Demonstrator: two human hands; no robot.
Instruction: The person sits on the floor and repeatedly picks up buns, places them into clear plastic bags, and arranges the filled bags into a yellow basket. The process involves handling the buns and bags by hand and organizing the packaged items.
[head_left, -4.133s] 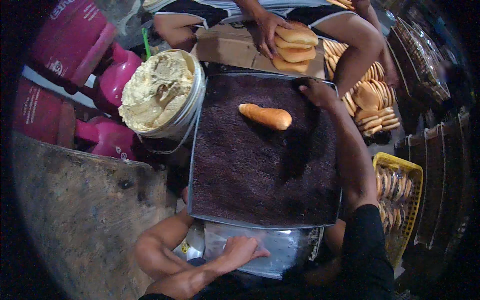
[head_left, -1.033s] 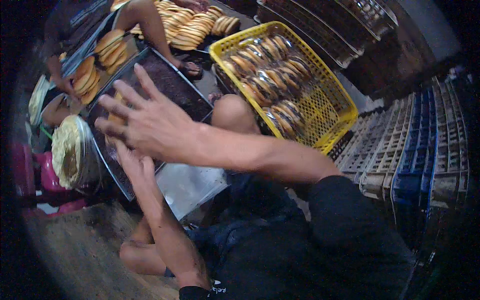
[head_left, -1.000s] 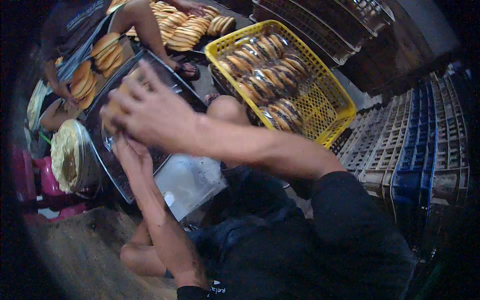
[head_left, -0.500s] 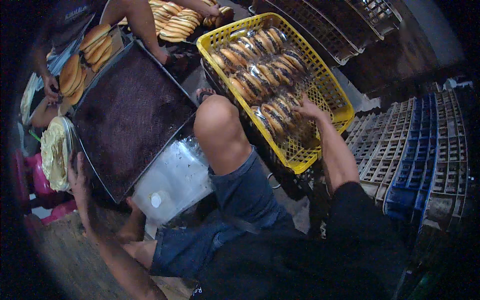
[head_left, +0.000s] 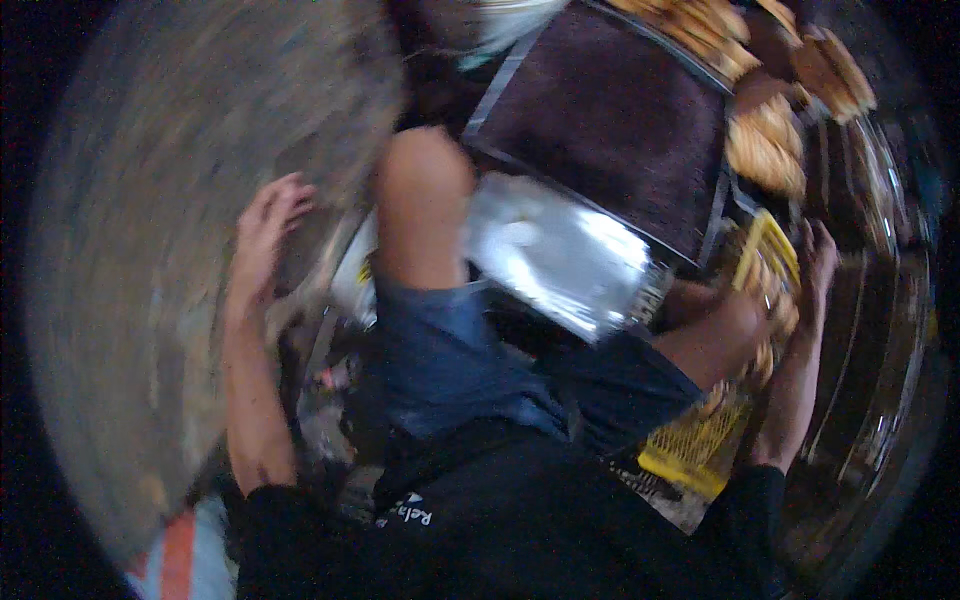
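My left hand is raised over the bare floor on the left, fingers loosely apart and nothing in them. On the far right my right hand hangs beside the rim of a yellow plastic crate, its fingers stretched out and blurred, with no held thing visible. Filled bread rolls lie in that crate, partly hidden behind my leg and right forearm. Ahead of me is a wide tray with a dark brown surface. A shiny metal sheet or tray lies between it and my knees.
Elongated bread loaves lie right of the dark tray, with another pile behind it. Brown worn floor spreads on the left. A pale bag with an orange stripe is at the lower left. Most edges are motion-blurred.
The view has swung left, so the trays and crate sit farther right. My right hand has come off the rolls in the crate; my left hand has left the side of the dark tray.
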